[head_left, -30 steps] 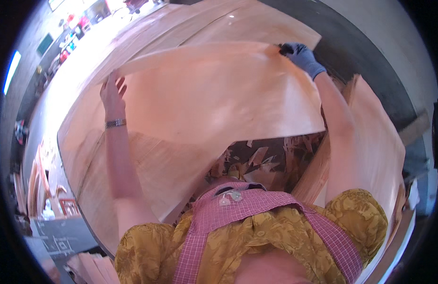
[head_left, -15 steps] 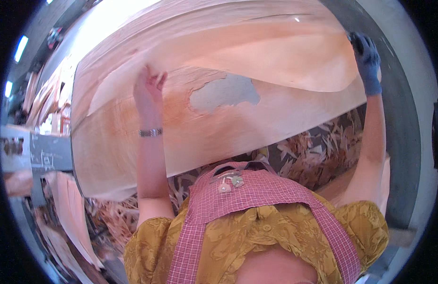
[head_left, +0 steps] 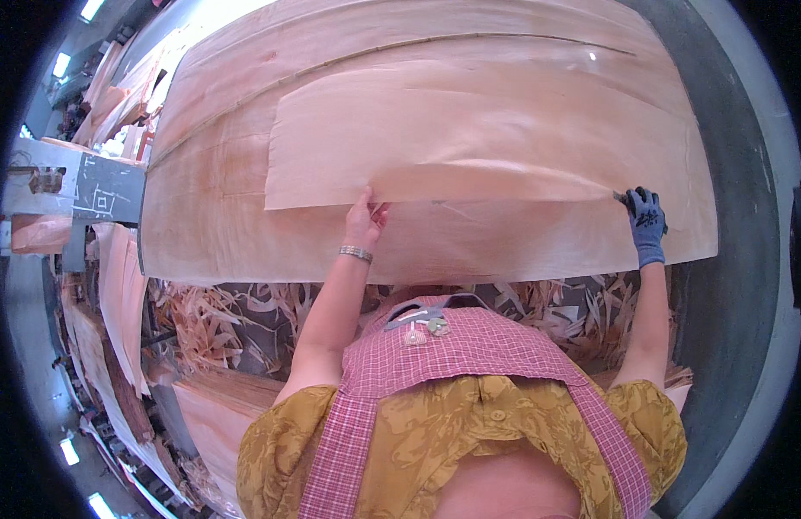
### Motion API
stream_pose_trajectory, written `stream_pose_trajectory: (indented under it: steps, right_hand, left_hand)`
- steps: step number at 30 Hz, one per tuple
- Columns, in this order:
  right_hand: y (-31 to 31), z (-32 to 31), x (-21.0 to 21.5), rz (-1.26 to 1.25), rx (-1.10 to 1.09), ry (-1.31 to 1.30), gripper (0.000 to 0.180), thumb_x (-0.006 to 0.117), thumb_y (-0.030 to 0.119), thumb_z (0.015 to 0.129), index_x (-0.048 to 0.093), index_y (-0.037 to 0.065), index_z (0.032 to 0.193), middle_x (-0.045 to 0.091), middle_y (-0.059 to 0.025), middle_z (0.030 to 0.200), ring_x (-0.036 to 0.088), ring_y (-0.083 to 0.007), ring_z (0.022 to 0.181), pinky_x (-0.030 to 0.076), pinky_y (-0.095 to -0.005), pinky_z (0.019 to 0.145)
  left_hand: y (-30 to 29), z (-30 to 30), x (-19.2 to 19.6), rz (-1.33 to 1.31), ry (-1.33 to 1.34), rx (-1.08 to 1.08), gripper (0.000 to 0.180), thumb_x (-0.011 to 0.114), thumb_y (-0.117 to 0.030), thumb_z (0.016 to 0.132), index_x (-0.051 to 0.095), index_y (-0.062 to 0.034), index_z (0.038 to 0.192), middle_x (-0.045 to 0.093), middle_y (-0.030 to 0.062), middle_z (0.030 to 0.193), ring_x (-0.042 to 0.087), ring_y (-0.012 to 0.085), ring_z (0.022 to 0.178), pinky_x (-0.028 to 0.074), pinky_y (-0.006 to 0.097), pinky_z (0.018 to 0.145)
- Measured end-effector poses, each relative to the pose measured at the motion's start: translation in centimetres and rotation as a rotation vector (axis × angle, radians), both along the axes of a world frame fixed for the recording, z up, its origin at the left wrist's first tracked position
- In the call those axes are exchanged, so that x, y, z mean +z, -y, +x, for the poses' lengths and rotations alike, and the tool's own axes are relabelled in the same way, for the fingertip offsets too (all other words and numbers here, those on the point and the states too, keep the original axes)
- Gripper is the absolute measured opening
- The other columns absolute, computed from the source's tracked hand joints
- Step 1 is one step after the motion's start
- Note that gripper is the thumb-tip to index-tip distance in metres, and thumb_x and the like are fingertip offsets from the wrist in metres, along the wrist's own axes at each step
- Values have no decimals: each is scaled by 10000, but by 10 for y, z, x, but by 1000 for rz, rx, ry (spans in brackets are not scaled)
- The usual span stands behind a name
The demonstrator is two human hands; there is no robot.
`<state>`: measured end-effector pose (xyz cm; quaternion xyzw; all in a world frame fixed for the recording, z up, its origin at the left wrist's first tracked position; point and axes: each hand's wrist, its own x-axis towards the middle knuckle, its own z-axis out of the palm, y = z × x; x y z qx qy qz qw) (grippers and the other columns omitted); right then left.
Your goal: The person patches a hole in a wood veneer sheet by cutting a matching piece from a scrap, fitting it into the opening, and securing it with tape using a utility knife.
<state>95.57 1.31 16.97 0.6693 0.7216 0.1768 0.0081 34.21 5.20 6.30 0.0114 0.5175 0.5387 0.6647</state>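
Observation:
A long, thin sheet of wood veneer [head_left: 400,130] lies over larger veneer sheets [head_left: 504,242] stacked in front of me. My left hand [head_left: 364,221], bare with a metal watch band at the wrist, pinches the near edge of the thin sheet left of its middle. In a blue glove, my right hand [head_left: 645,216] grips the sheet's near right corner, with a dark part at the fingertips that I cannot make out. Between my hands the near edge is slightly raised and wrinkled toward the right.
A thin stick [head_left: 331,60] lies across the stack beyond the sheet. Veneer scraps [head_left: 210,324] litter the floor between me and the stack. At the left stands a grey metal beam [head_left: 111,203] with chalk marks; more veneer pieces [head_left: 122,294] lean below it.
The sheet has come nearer and lies flatter, covering the grey hole seen before. My left hand has moved right and closed on its edge; my right hand has come down toward me.

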Motion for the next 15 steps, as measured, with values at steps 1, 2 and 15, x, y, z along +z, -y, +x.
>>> stream_pose_trajectory:
  steps: [1, 2, 15]
  right_hand:
    - [3, 3, -8, -40, -30, 29, 544, 765, 208, 774, 591, 165, 1288, 625, -65, 1200, 595, -285, 1103, 551, -392, 848]
    - [7, -1, -16, -36, 14, -84, 600, 771, 245, 775, 556, 174, 1331, 610, -71, 1221, 586, -288, 1121, 549, -396, 852]
    - [-12, -207, -117, -362, 438, -315, 451, 704, 272, 812, 595, 185, 1241, 594, -101, 1161, 576, -294, 1058, 528, -458, 814]
  left_hand:
    - [3, 6, -8, -39, -32, -14, 206, 677, -278, 926, 601, -102, 1004, 669, 54, 907, 695, 229, 802, 543, 281, 536]
    - [4, 13, -18, -79, -61, -30, 195, 677, -270, 925, 599, -102, 984, 671, 60, 902, 698, 231, 786, 541, 282, 522]
    - [14, 25, -33, -245, -195, -6, 300, 725, -306, 879, 561, -71, 969, 632, 65, 863, 637, 183, 685, 533, 304, 484]
